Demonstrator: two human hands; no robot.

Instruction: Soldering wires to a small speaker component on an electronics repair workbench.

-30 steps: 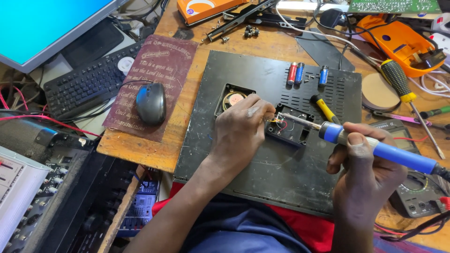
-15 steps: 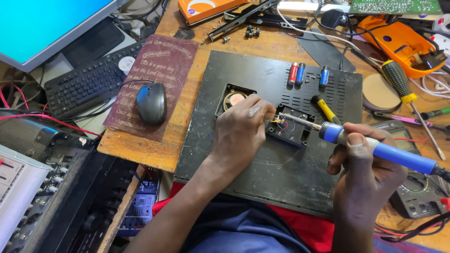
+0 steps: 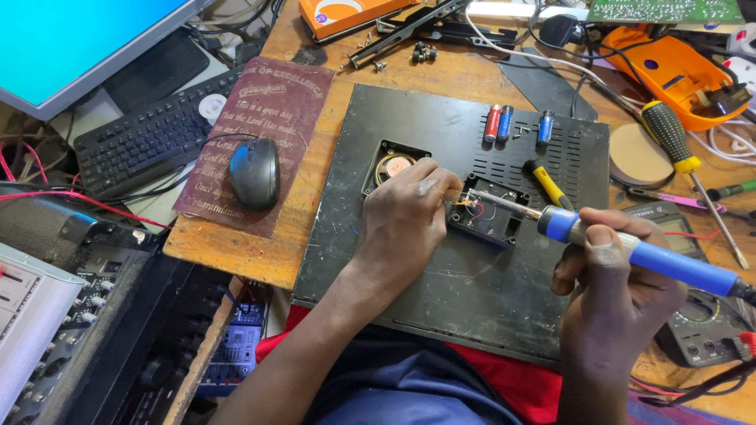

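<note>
Cluttered bench (image 3: 315,260) is carrying a black panel (image 3: 441,315); on it, right hand (image 3: 622,291) is gripping a blue iron (image 3: 630,252), left hand (image 3: 409,212) pinching wires (image 3: 465,203) at the compartment (image 3: 488,216).

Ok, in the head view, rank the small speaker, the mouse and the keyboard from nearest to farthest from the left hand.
1. The small speaker, set in the black panel, just beside the left hand, up and to its left.
2. The mouse, farther left on the dark red pad.
3. The keyboard, farthest, at the desk's left edge beyond the mouse.
</note>
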